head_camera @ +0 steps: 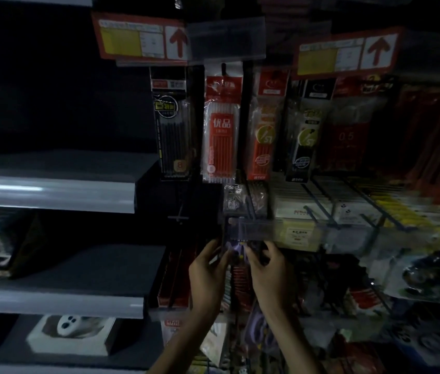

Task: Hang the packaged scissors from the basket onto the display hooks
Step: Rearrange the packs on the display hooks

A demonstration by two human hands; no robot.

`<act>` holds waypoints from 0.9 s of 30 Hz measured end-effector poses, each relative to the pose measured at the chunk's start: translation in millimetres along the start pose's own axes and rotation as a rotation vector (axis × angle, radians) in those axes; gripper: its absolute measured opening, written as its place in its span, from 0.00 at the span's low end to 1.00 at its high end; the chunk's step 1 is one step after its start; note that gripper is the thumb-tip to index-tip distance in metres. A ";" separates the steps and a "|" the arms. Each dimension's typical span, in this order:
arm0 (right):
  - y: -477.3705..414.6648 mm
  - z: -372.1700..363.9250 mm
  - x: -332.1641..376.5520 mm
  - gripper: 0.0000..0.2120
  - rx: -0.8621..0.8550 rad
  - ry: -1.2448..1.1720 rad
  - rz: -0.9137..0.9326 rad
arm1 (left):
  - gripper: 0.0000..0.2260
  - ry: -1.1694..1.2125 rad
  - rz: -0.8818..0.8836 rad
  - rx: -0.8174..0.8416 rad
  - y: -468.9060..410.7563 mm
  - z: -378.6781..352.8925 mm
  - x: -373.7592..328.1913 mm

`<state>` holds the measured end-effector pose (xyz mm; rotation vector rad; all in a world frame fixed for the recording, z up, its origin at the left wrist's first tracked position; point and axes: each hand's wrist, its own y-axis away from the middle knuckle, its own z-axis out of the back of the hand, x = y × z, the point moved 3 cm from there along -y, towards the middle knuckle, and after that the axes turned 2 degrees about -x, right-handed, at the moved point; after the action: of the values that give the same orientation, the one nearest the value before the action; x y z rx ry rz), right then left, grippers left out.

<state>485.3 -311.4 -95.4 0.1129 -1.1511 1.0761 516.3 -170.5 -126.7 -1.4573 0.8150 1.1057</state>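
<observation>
While my left hand (208, 264) and right hand (267, 263) both grip the scissors pack (236, 248) just under the display hook (250, 211), I think I must next slide its hole onto that hook.

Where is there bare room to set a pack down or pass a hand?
Free: the upper grey shelf's top, left of the black hanging pen pack; the middle grey shelf's top, left of the left hand. Crowded: the hook wall, full of red pen packs and white boxes, where that hand and the right hand grip the packaged scissors.
</observation>
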 end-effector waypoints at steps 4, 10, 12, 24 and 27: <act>-0.9 0.5 -4.2 0.18 0.003 0.023 -0.009 | 0.13 -0.020 -0.007 -0.002 2.8 -2.4 1.8; -4.8 5.6 -2.1 0.17 -0.008 0.028 -0.015 | 0.13 -0.017 0.000 -0.004 3.7 -5.2 -6.9; -5.1 6.9 0.4 0.18 -0.006 0.039 -0.013 | 0.10 -0.014 -0.011 0.001 5.2 -5.2 -12.0; 5.6 16.3 -11.2 0.28 -0.010 -0.083 -0.072 | 0.22 -0.134 -0.020 0.023 4.9 5.1 -3.3; 17.4 24.7 -19.2 0.22 -0.034 -0.093 -0.121 | 0.28 -0.171 -0.044 0.032 6.4 10.7 0.6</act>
<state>455.8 -328.5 -106.4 0.2056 -1.2301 0.9525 508.4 -161.2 -129.3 -1.3278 0.6740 1.1617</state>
